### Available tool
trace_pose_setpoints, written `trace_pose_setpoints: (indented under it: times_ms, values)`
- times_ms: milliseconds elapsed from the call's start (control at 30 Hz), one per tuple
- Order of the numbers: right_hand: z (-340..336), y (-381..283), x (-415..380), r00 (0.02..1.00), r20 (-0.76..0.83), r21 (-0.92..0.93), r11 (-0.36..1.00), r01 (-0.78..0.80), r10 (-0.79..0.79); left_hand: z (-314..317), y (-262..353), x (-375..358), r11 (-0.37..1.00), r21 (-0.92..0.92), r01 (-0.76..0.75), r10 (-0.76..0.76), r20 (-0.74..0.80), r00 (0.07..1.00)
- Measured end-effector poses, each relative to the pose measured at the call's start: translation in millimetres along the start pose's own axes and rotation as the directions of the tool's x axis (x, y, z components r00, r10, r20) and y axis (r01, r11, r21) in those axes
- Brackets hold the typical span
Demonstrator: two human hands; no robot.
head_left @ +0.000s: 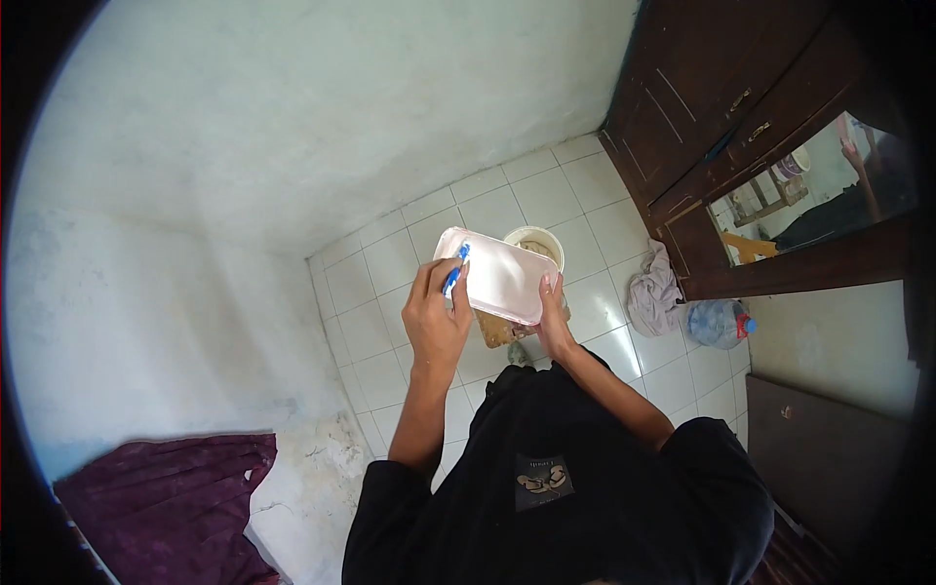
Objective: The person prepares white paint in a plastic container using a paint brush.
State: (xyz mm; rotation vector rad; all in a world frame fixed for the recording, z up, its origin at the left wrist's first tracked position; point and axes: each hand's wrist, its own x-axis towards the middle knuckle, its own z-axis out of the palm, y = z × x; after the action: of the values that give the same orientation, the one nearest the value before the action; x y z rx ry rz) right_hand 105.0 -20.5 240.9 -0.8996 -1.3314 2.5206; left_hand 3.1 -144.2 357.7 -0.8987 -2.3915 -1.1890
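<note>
Where the view starts at far left, a purple cloth (180, 507) lies spread by the pale wall (292, 97). Next, left hand (434, 317): fingers bent and drawn together, clamped on a slim blue tool (451, 281), perhaps a brush; type too small to tell. Its upper end is at the tray's left end; whether it touches the surface, cannot tell. Center: the shallow pale pink tray (502, 278), held up above the tiled floor (375, 292), long side slanting down to the right. Looks light and thin-walled, probably foam or plastic; likely to flex or dent under a hard pinch, and perhaps slick if wet. Best hold, I judge, is the rim at a short end, thumb above and fingers spread beneath, pressure kept gentle. Tool appears light and stiff; its blue shaft seems the place to grip. Behind the tray, partly hidden, a white tub (536, 237); below the tray's lower edge, a worn wooden stool (495, 331), mostly covered. Right hand (554, 317): closed on the tray's right end, thumb at the rim, other fingers partly out of sight. Farther right, a crumpled cloth (655, 297) on the floor, just beside a clear bottle (715, 324) with blue cap; dark cupboard (751, 58) and mirror (804, 190) beyond.
</note>
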Motion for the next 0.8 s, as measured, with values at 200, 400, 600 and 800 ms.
trace_pose_setpoints:
  times_ms: [200, 400, 600, 800]
  values:
    - [9.6, -14.9, -3.2, 0.996, -0.021, 0.013, 0.996, 0.083, -0.083, 11.7, 4.0, 18.1, 0.989, 0.124, -0.081, 0.077, 0.04, 0.996]
    - [-4.1, -0.3, 10.9, 0.983, -0.031, -0.033, 0.983, 0.18, -0.181, 41.7, 12.7, 6.2, 0.979, 0.176, -0.105, 0.094, 0.067, 0.993]
    - [-4.0, -8.8, 5.1, 0.985, -0.023, -0.035, 0.984, 0.172, -0.173, 55.3, 35.7, -14.1, 0.991, -0.022, -0.131, 0.133, 0.15, 0.98]
    - [-14.6, 8.8, 11.1, 0.97, 0.001, -0.033, 0.969, 0.244, -0.244, 62.7, 51.8, -27.7, 0.991, -0.123, -0.053, 0.08, 0.223, 0.971]
